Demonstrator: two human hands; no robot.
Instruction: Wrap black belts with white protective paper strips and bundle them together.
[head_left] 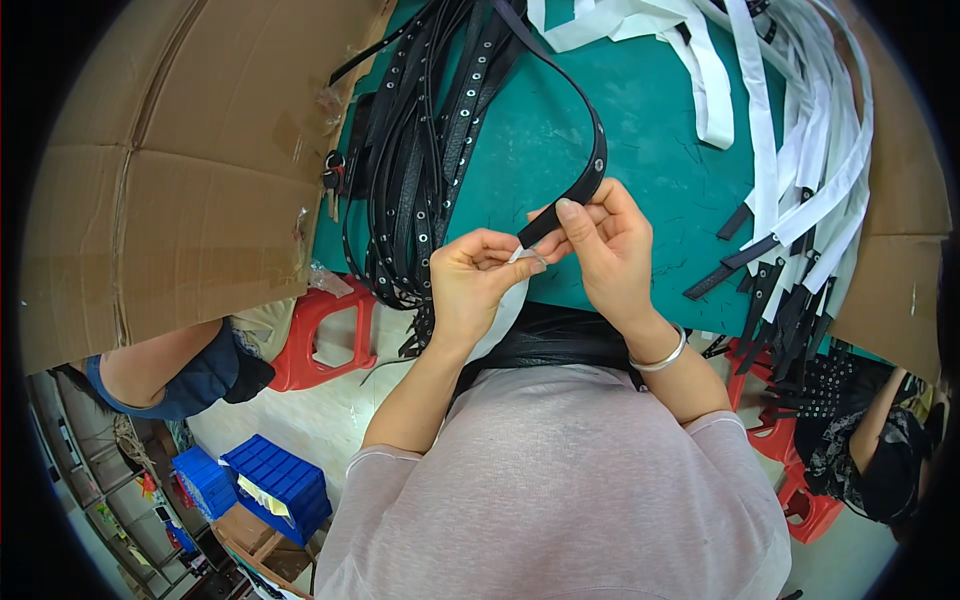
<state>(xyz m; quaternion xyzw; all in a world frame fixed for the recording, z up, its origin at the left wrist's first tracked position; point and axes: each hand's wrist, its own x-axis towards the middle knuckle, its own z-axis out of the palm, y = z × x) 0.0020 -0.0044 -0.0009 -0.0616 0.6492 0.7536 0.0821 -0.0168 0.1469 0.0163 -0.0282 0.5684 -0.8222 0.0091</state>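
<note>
A black belt with metal eyelets (590,177) arcs down from the far side of the green table. My right hand (612,255), with a silver bangle at the wrist, pinches it near its end between thumb and fingers. My left hand (466,285) is closed at the belt's tip, pinching a thin white strip (517,254) there. Both hands meet just over the table's near edge. Part of a white band (508,318) shows below my left hand; whether it joins the strip is hidden.
A pile of black eyelet belts (405,160) lies on the green table (665,165). Belts in white sleeves (835,205) heap at the right. Cardboard walls (215,190) flank both sides. Keys (333,172) lie left. Red stools (282,350), blue crates (275,485) and two people are nearby.
</note>
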